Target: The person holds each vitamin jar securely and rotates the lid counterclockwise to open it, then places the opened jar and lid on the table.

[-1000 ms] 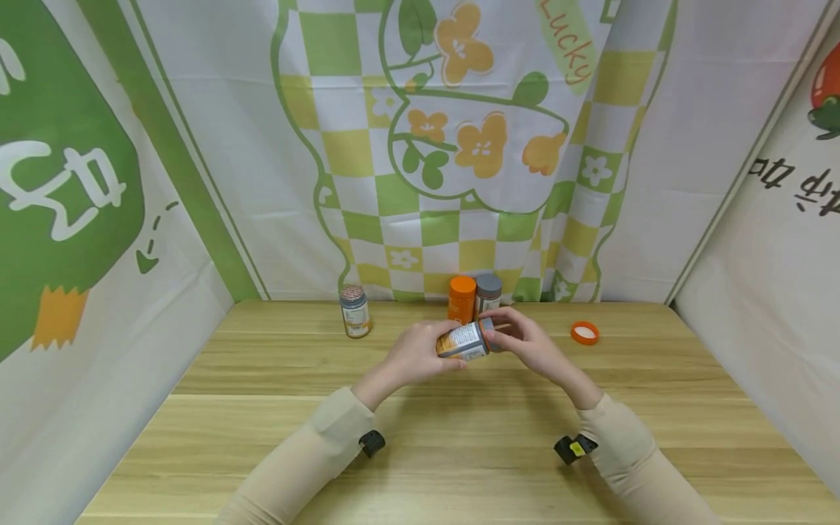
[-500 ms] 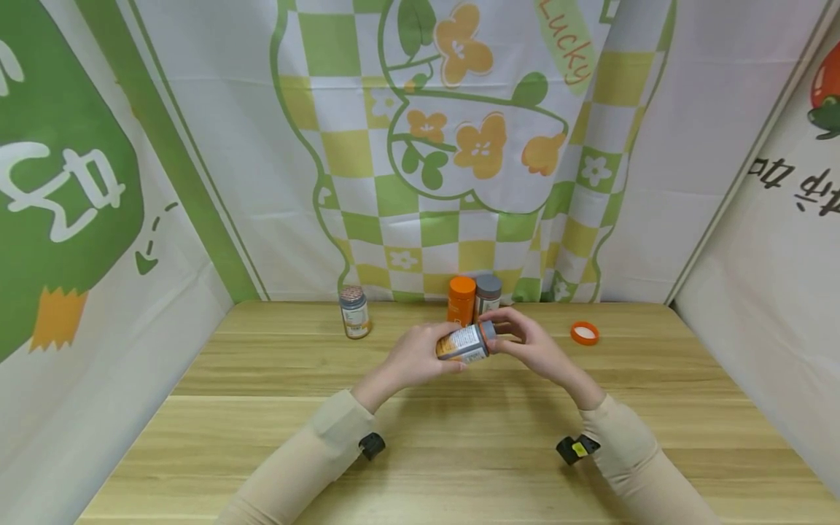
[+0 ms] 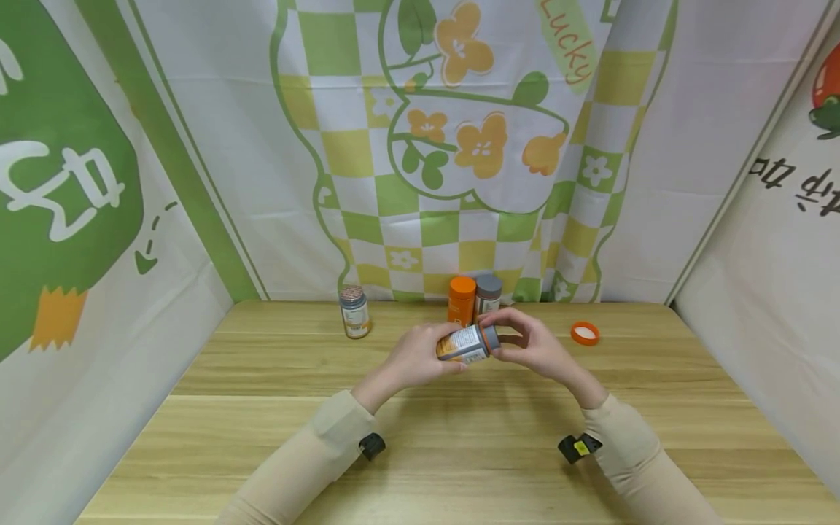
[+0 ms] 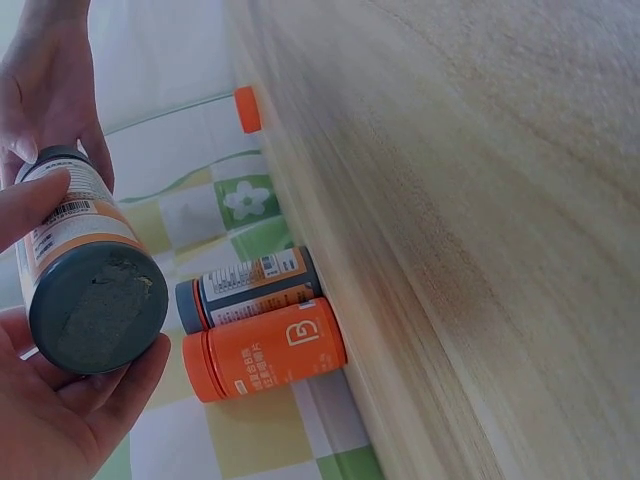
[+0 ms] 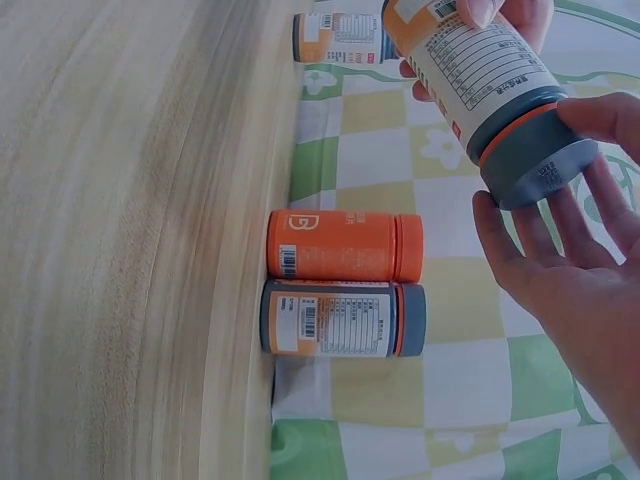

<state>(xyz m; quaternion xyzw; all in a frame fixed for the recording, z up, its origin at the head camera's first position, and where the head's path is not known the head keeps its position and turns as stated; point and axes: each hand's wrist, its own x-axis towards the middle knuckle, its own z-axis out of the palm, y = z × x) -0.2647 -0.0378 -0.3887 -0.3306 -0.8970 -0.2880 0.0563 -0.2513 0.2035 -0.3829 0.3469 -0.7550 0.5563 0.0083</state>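
My left hand grips the body of a grey supplement bottle with an orange-and-white label. The bottle is tilted above the table, its grey cap towards the right. Fingers and thumb of my right hand are around that cap, as the right wrist view shows with the cap's flat top facing the palm. An orange ring shows at the cap's edge. In the left wrist view, the bottle's scuffed base faces the camera.
Behind my hands an orange bottle and a grey-capped bottle stand side by side. A bottle with a reddish patterned top stands back left. An orange cap lies at the right on the wooden table. Fabric walls surround it.
My right fingers have shifted slightly around the cap, and more of the cap shows in the head view. The left hand and the bottle have stayed nearly still.
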